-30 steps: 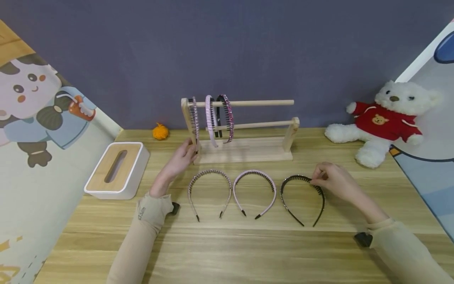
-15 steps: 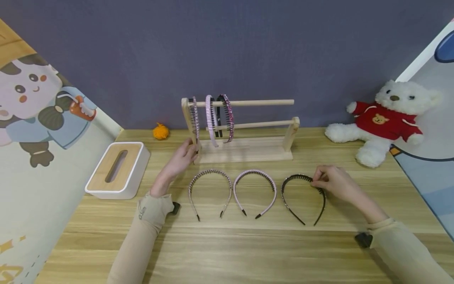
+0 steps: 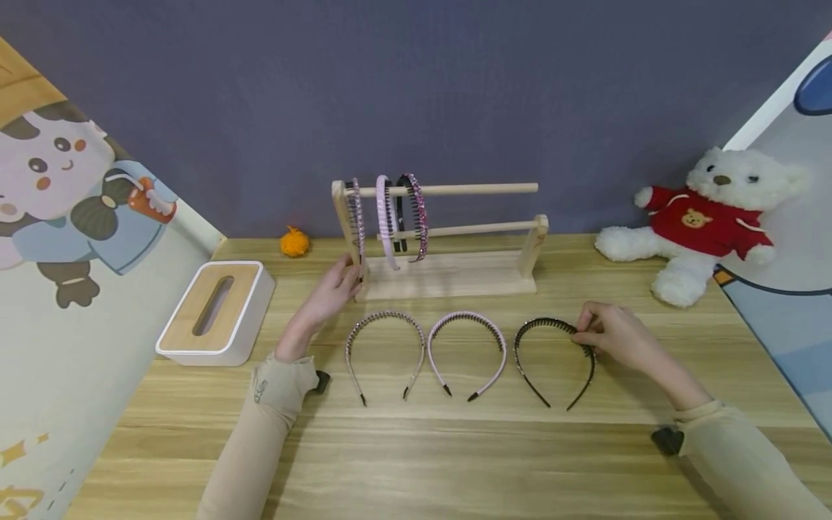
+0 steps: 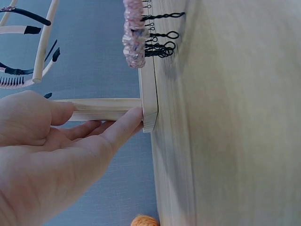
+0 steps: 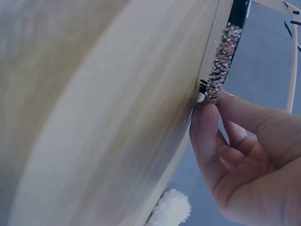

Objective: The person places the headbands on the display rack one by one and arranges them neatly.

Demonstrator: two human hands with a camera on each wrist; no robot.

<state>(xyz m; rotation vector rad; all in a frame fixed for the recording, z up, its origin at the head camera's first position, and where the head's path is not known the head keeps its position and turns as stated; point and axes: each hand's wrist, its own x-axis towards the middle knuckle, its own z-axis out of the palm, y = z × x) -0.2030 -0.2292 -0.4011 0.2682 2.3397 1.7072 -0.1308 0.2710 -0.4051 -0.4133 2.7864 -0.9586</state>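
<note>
Watching the black headband (image 3: 547, 322), pinched off-centre by the right hand (image 3: 614, 336), I'd fear swivelling; the left hand (image 3: 329, 292) touches the rack (image 3: 455, 277) near the bench's (image 3: 448, 462) back edge, grip unclear.

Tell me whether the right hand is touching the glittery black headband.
Touching. The right wrist view shows it plainly: the right hand pinches the glittery black headband, skin against band with no gap.
</note>
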